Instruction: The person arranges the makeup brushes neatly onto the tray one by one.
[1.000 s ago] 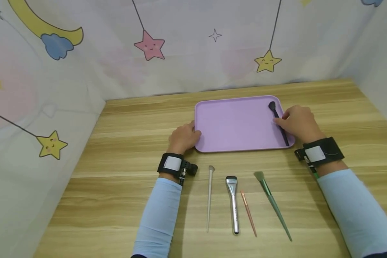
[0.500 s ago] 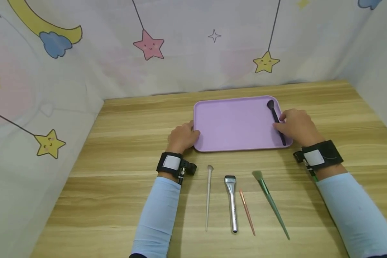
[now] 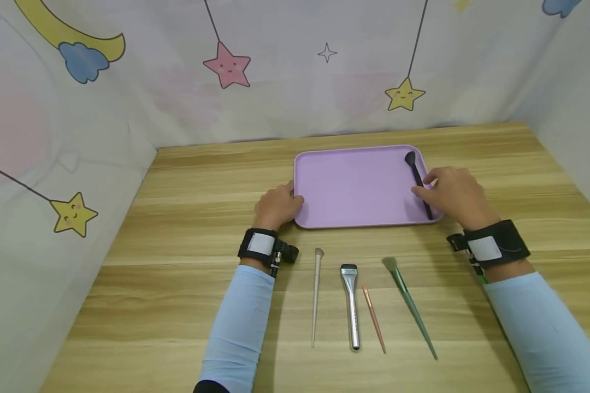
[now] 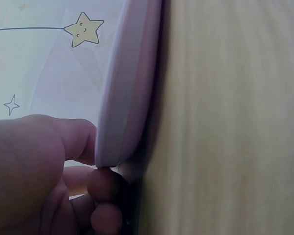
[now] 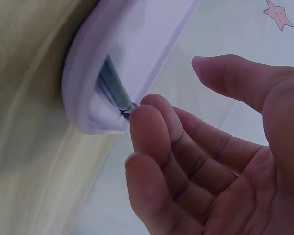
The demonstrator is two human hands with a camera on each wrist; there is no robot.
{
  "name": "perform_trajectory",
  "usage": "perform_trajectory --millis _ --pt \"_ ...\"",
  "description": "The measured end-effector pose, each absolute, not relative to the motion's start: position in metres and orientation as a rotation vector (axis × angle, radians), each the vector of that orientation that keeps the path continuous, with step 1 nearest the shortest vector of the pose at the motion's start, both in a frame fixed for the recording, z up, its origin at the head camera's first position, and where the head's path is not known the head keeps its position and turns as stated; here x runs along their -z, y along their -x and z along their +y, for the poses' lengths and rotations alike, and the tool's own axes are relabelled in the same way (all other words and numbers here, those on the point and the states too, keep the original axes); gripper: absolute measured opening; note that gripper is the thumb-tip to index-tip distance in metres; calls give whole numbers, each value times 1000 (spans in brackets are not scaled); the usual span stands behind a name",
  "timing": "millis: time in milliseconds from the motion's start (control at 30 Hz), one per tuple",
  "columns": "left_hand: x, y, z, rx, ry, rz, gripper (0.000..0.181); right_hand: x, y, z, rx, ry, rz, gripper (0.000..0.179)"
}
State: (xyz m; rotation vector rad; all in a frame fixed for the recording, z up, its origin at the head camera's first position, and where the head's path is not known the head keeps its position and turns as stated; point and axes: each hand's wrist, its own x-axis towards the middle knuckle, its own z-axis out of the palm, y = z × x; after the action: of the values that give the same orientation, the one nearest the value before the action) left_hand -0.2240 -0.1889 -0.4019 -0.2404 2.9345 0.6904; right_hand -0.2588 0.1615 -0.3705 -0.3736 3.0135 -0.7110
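Note:
A lilac tray [image 3: 354, 188] lies near the back of the table. My left hand [image 3: 278, 207] pinches its left edge, thumb on the rim and fingers curled beneath, as the left wrist view also shows for the tray's rim [image 4: 122, 88]. Along the tray's right side lies a black makeup brush [image 3: 417, 174], bristles toward the back. Beside it, my right hand [image 3: 454, 194] reaches over the right rim. In the right wrist view, the right hand [image 5: 206, 161] has its thumb spread away from loosely bent fingers, with nothing between them; the fingers overlap the brush [image 5: 115, 88].
In front of the tray, on the wooden table [image 3: 177, 305], lie a pale slim brush [image 3: 316, 297], a silver flat-topped brush [image 3: 352, 308], a small copper brush [image 3: 374, 319] and a green brush [image 3: 410, 308]. A star-printed cloth [image 3: 285, 109] hangs behind.
My right thumb and fingers have loosened off the black brush, which now lies slightly further left at its lower end. The left hand stays on the tray edge.

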Motion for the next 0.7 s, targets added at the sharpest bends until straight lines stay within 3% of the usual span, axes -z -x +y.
perform_trajectory --millis 700 --pt "401 224 -189 -695 260 2924 60 341 229 148 672 658 2945 37"
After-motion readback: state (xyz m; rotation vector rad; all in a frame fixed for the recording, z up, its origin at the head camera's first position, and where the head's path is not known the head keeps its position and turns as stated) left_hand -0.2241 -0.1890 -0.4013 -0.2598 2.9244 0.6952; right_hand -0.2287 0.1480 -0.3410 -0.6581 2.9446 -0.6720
